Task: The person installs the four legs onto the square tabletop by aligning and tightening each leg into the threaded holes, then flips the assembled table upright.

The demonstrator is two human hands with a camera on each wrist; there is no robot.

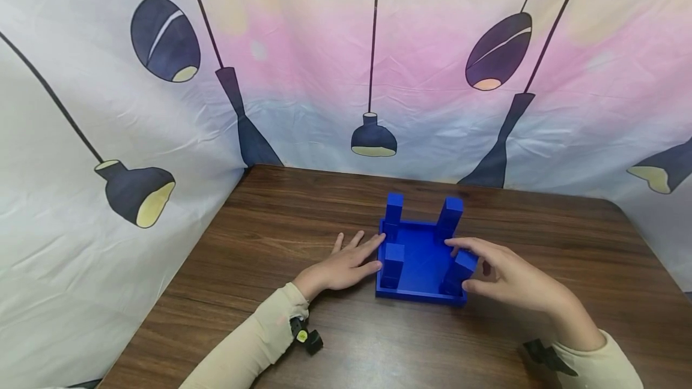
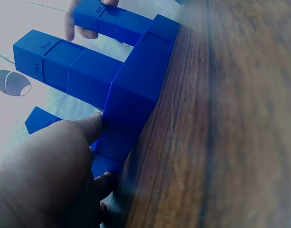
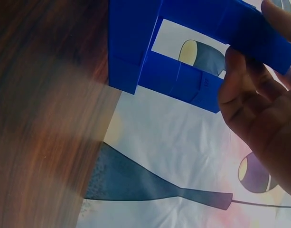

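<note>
A shallow blue square tray (image 1: 421, 257) lies on the wooden table, with a tall blue post standing at each corner. Seam lines cross the posts, and raised numbers mark some of them, such as 119 on the near left post (image 2: 50, 54). Fingertips and thumb of my left hand (image 1: 343, 263) touch the tray's left wall, the fingers mostly straight and spread. At the near right corner, my right hand (image 1: 510, 275) holds a post (image 1: 459, 272) between thumb and fingers. That post leans slightly outward in the head view. In the right wrist view the post (image 3: 261, 40) crosses the palm side.
Brown wood-grain table (image 1: 270, 215) surrounds the tray. A fabric backdrop (image 1: 319, 65) printed with hanging lamps rises behind and to the left. Small black wrist devices sit on the left sleeve (image 1: 254, 341) and right sleeve (image 1: 600, 365).
</note>
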